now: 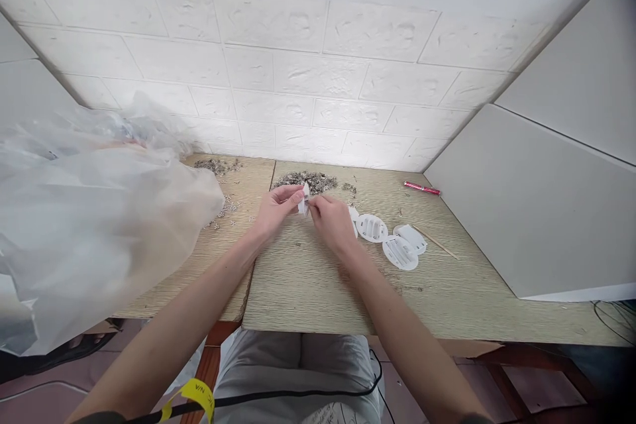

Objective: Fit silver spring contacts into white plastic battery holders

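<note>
Between the thumb and fingers of my left hand (281, 207) is a white plastic part (305, 199), turned nearly edge-on. My right hand (332, 220) is closed in a pinch against its right side; whatever those fingertips hold is too small to make out. Just beyond both hands lies a pile of small metal pieces (318, 181). To the right of my right hand are several round white plastic parts (371, 228) with slotted recesses, lying flat on the table. One of them is partly hidden behind that hand.
A large translucent plastic bag (109, 212) covers the table's left side. More metal bits (216, 167) are scattered beside it. A thin wooden stick (437, 242) and a red pen (422, 188) lie on the right. A white brick-patterned wall (298, 86) stands behind the wooden table (308, 298).
</note>
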The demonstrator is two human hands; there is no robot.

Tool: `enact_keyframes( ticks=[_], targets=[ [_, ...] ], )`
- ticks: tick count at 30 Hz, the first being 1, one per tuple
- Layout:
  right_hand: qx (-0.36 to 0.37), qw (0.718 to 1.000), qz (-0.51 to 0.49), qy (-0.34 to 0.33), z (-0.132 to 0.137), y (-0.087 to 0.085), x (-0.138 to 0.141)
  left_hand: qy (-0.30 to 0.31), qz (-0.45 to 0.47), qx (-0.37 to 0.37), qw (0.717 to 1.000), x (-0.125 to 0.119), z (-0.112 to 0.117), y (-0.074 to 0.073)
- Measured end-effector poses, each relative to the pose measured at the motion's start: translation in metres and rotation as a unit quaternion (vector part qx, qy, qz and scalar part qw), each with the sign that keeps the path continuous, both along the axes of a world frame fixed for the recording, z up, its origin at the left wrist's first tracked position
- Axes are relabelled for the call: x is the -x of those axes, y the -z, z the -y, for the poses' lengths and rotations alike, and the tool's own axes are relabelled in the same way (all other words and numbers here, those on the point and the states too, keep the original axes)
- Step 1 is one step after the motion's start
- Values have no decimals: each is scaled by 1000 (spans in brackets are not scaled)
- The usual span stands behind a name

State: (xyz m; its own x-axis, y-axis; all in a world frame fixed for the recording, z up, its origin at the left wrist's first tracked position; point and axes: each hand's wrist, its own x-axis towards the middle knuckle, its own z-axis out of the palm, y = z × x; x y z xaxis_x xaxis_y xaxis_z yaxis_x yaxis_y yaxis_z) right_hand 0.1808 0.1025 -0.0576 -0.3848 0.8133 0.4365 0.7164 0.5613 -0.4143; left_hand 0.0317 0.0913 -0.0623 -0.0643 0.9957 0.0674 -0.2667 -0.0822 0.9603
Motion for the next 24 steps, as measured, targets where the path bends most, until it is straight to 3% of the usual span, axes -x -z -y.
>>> enact_keyframes(
  ticks=[5,9,15,18,20,24],
  targets=[
    [42,988,-145,2,-4,-5,-8,15,65,-8,998,3,-5,3],
    [130,964,-230,16,-2,-6,-5,11,93,-12,996,4,-7,4],
    [290,874,-389,-8,-4,-6,-3,33,81,-52,995,4,-7,4],
    [316,841,-439,-10,-6,-8,-6,65,55,-75,994,2,-2,-2],
    [264,860,-437,8,-6,-9,-7,70,21,-99,992,1,1,-5],
    [76,938,-338,28,-1,-10,-5,-1,-118,-160,980,3,4,-8]
  ],
)
